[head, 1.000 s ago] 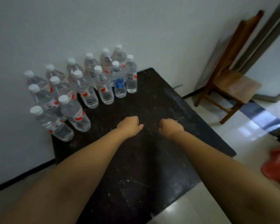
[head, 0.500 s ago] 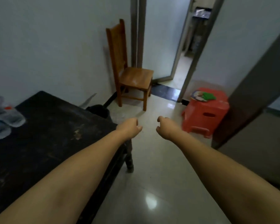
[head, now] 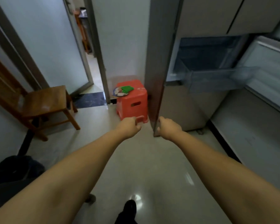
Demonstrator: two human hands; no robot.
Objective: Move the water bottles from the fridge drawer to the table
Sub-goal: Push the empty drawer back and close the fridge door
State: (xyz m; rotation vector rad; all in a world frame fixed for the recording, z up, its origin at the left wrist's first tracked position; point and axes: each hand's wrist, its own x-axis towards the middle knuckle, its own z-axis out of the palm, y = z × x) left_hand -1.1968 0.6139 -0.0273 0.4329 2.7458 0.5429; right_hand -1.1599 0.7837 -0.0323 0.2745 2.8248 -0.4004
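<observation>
The fridge (head: pixel 192 102) stands at the right with its compartment open, and a clear plastic drawer (head: pixel 217 78) juts out of it. I cannot make out any bottle inside the drawer. My left hand (head: pixel 129 128) and my right hand (head: pixel 168 129) are stretched out in front of me at mid-frame, both with fingers curled and holding nothing. They hover above the floor, well short of the drawer. No water bottle and no table top shows in this view.
The open fridge door (head: pixel 265 81) stands at the far right. A red plastic stool (head: pixel 132 101) with a green item sits beside the fridge. A wooden chair (head: pixel 44 104) stands at the left by a doorway (head: pixel 89 50). A dark bag (head: pixel 14 168) lies lower left.
My view has swung right, from the table with the bottles, past the chair, to the fridge. Both hands stay curled and hold nothing.
</observation>
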